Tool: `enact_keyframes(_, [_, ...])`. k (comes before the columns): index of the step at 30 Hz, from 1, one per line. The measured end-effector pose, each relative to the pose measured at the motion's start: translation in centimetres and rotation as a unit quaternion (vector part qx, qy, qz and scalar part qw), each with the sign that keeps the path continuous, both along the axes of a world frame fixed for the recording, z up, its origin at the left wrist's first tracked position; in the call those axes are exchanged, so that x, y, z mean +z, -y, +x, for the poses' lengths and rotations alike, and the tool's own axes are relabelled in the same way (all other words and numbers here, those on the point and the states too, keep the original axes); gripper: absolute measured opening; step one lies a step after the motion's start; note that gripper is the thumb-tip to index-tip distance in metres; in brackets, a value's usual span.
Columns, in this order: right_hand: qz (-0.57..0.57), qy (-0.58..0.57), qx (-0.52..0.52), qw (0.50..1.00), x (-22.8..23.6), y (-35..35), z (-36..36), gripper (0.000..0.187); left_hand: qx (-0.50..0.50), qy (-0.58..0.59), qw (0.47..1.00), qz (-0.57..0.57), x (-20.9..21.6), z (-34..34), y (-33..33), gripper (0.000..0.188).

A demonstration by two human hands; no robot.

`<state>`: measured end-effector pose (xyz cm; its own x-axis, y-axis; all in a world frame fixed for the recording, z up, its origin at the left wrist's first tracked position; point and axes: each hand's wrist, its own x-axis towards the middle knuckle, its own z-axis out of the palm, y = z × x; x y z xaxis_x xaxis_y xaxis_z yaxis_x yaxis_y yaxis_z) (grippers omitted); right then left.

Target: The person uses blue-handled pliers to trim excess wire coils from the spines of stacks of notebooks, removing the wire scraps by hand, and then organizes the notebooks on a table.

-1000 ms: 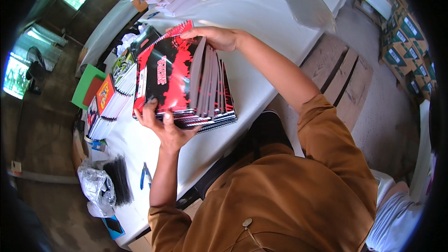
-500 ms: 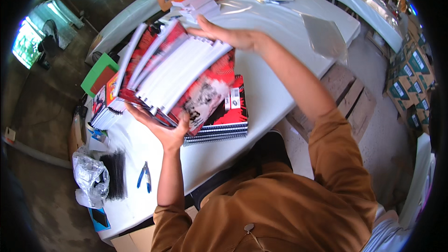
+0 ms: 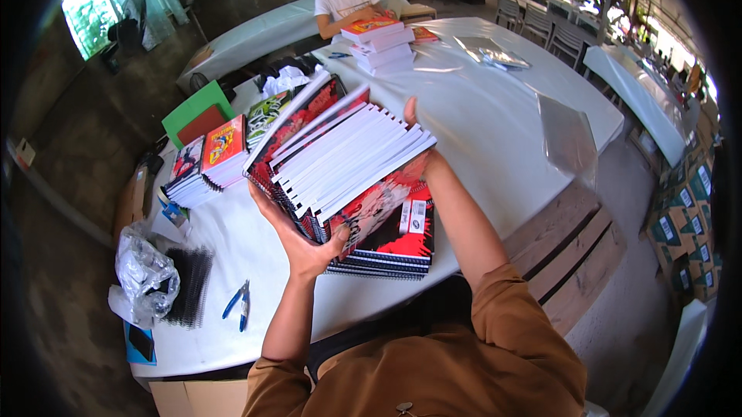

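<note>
Spiral-bound notebooks (image 3: 340,166), glossy red-and-black covers with white page edges, sit as one thick tilted bundle at frame centre, lifted off the white bench (image 3: 495,119). My left hand (image 3: 305,243) cups the wire-bound lower edge, fingers curled around it; my right hand (image 3: 413,119) presses flat on the far side, mostly hidden. One flat stack (image 3: 394,243) lies beneath. Two blue-handled pliers (image 3: 238,302) rest lower left, beside black coils (image 3: 189,285).

Red-black covered notebooks (image 3: 340,162), white table (image 3: 495,123), green folder (image 3: 189,108), blue pliers (image 3: 238,302).
</note>
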<state>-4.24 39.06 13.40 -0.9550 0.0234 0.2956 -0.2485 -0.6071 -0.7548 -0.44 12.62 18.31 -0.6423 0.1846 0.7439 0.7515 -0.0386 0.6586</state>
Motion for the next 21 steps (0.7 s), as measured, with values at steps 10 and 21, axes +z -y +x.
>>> enact_keyframes(10, [-0.002, 0.034, -0.002, 0.999, -2.2, 1.2, -2.1, 0.08, -0.121, 0.119, 0.978, 0.119, 1.0, -1.5, -0.3, 0.12])
enact_keyframes(21, [0.033, -0.18, -0.015, 0.983, -0.5, 2.2, 7.4, 0.088, -0.186, 0.119, 0.973, 0.063, -1.1, -2.9, -1.2, 0.121])
